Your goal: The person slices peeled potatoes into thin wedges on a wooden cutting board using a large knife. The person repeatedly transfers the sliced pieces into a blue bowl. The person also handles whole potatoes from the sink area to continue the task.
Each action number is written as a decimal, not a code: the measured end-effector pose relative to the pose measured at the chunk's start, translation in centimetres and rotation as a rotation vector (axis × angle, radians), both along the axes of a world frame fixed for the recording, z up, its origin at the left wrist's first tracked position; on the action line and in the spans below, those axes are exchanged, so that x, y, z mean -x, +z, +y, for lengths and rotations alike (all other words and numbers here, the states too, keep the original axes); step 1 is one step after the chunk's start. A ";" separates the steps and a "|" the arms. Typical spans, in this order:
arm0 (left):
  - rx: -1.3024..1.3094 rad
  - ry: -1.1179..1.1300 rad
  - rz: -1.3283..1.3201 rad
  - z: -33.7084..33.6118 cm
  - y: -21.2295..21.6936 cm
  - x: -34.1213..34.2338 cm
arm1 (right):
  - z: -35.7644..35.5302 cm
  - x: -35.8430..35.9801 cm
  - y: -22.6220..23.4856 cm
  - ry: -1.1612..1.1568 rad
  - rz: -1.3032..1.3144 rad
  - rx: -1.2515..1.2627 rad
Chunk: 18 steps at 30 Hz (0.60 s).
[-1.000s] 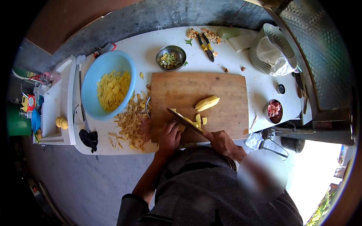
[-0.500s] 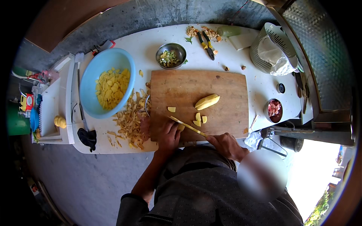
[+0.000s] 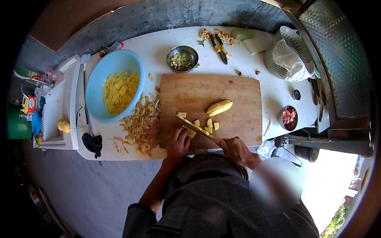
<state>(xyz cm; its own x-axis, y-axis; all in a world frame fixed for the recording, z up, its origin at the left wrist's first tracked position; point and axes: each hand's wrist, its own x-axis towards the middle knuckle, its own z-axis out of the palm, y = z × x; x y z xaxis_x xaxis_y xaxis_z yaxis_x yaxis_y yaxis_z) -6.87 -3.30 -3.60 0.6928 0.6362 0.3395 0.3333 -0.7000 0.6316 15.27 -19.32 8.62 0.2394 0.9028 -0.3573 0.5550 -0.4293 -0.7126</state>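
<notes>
A wooden cutting board (image 3: 206, 91) lies on the white table (image 3: 151, 47). My right hand (image 3: 234, 148) grips a knife (image 3: 194, 126) whose blade angles up and left across the board's near edge. My left hand (image 3: 177, 142) presses a yellow potato piece (image 3: 190, 133) against the board, right beside the blade. Several cut potato chunks (image 3: 209, 125) lie just beyond the blade. A peeled potato half (image 3: 219, 107) rests near the board's middle.
A blue bowl (image 3: 97, 75) of potato slices stands left of the board, with a heap of peelings (image 3: 139, 123) between them. Behind are a small steel bowl (image 3: 181, 58), pliers (image 3: 219, 45), a white colander (image 3: 287, 51) and a small dish of red food (image 3: 289, 117).
The knife has swung round from pointing up-left near the chunks to lying along the piece under my left hand. A few more cut chunks lie on the board.
</notes>
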 end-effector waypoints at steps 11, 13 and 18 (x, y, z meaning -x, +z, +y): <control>0.008 -0.003 0.021 -0.3 -0.8 0.4 | 0.0 0.9 1.6 0.108 -0.059 -0.039; 0.006 -0.006 0.019 -0.2 -0.4 0.3 | 1.1 1.3 0.4 0.104 -0.074 0.027; 0.004 -0.009 0.012 0.0 -0.6 0.4 | 0.5 1.7 -1.9 0.036 -0.194 -0.143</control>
<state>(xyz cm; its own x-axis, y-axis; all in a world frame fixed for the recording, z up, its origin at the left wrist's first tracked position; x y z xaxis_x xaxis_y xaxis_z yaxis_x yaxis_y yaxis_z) -7.26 -3.33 -4.17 0.7027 0.6310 0.3288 0.3345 -0.7008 0.6300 13.58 -18.81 6.72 0.2581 0.9500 -0.1755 0.7002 -0.3091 -0.6436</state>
